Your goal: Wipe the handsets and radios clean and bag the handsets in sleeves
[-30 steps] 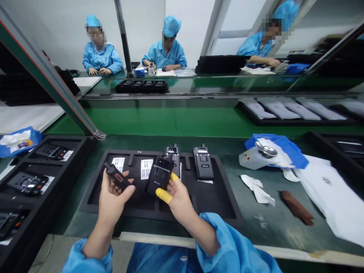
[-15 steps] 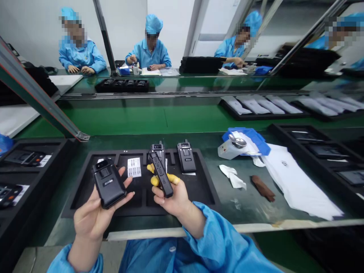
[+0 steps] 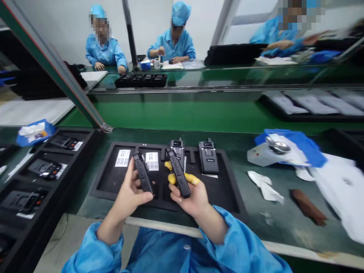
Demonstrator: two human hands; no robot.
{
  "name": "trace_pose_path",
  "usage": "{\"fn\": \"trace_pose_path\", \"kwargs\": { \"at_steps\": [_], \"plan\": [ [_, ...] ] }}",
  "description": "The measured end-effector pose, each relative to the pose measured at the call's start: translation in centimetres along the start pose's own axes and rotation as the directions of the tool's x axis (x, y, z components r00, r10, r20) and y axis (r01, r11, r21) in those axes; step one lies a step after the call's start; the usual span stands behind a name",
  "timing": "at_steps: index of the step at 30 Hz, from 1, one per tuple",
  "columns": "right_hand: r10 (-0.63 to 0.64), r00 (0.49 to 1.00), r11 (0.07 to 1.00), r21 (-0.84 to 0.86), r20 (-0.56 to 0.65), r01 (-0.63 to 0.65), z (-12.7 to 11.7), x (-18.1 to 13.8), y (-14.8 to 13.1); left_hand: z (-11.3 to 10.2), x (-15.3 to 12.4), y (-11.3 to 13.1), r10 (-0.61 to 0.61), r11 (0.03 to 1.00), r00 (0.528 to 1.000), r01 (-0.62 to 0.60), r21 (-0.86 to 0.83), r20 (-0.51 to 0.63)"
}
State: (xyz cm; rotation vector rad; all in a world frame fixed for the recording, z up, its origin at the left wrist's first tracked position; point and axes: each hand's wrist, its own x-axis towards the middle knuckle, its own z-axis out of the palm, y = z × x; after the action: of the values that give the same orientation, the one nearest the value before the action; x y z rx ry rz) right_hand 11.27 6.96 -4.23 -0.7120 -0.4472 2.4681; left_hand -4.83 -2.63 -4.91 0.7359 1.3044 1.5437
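Note:
My left hand [image 3: 129, 193] grips a small black device [image 3: 143, 176], turned edge-on with its narrow side up. My right hand [image 3: 189, 195], with yellow finger cots on two fingers, grips a second black device [image 3: 178, 177] the same way. Both hover over a black foam tray [image 3: 113, 180] with cut-out slots. Two more black devices [image 3: 208, 157] stand upright in the tray's far slots, one partly hidden behind my right hand. White barcode labels [image 3: 123, 157] lie in the tray's left slots.
Black trays [image 3: 42, 167] holding similar devices sit at my left. At right lie a white dispenser bottle on blue cloth [image 3: 273, 151], white wipes [image 3: 263, 185], a brown object [image 3: 308, 206] and white sheets. A green conveyor belt [image 3: 182, 113] runs beyond; people in blue coats sit opposite.
The left hand turned its device from face-up to edge-on and brought it closer to the right hand's device. The view shifted a little to the left.

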Motion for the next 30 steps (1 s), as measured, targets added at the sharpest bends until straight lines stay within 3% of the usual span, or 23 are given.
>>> {"fn": "trace_pose_path", "kwargs": {
  "at_steps": [8, 13, 18, 21, 25, 30],
  "plan": [
    [-0.014, 1.000, 0.991, -0.133, -0.001, 0.014, -0.3, 0.0, 0.1, 0.3, -0.3, 0.1, 0.032, 0.997, 0.999, -0.031, 0.077, -0.006],
    [-0.092, 0.996, 0.971, -0.224, 0.003, 0.090, -0.4, 0.1, 0.4, 0.1, -0.3, -0.2, 0.079, 0.989, 0.997, -0.080, 0.128, 0.011],
    [-0.341, 0.935, 0.830, -0.436, 0.094, 0.347, -0.7, 0.5, 2.0, 0.1, -0.2, -0.2, 0.168, 0.958, 0.978, -0.133, 0.253, -0.121],
    [-0.392, 0.913, 0.759, -0.522, 0.112, 0.390, -1.3, 0.7, 2.8, 0.0, -0.2, -0.1, 0.271, 0.870, 0.950, -0.173, 0.461, -0.155],
    [-0.426, 0.896, 0.686, -0.600, 0.127, 0.411, -1.7, 0.5, 2.9, -0.1, -0.1, -0.2, 0.418, 0.744, 0.903, -0.275, 0.609, -0.103],
    [-0.454, 0.864, 0.591, -0.652, 0.217, 0.475, -1.6, 0.3, 2.7, -0.6, 0.1, -0.5, 0.465, 0.709, 0.885, -0.382, 0.593, 0.014]
  ]
}}
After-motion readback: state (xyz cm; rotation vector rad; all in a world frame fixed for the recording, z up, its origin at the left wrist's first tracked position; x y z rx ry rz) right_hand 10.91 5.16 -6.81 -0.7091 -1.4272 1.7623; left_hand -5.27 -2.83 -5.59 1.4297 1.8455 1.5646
